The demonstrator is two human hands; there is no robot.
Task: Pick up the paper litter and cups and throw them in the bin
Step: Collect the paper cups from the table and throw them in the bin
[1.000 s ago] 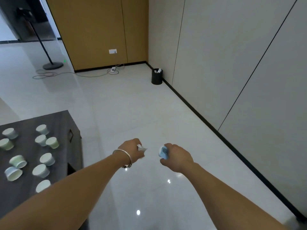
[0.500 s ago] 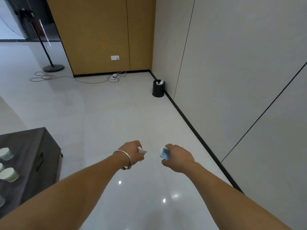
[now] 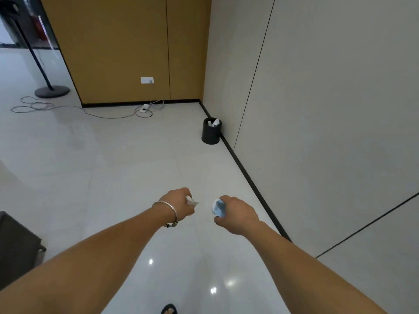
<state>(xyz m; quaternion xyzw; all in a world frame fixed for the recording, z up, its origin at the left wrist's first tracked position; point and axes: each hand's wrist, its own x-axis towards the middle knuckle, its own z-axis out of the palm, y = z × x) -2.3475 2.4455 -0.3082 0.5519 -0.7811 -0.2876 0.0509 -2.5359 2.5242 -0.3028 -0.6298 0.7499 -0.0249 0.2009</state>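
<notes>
Two hands reach forward, each busy with one piece of litter. The left hand (image 3: 179, 201), with a metal bangle (image 3: 167, 208) at the wrist, has its fingers curled around a crumpled white paper (image 3: 192, 201); only a corner of it sticks out. The right hand (image 3: 238, 215) is wrapped around a small blue-and-white cup (image 3: 218, 208), which lies sideways in the fist. I think they are held out like this to be ready for dropping. The black bin (image 3: 210, 132) stands far ahead on the floor against the right wall, well apart from the hands, with some white paper showing at its top. The print on the cup is too blurred to read, and the socket plate (image 3: 147, 80) on the far brown wall shows no writing.
</notes>
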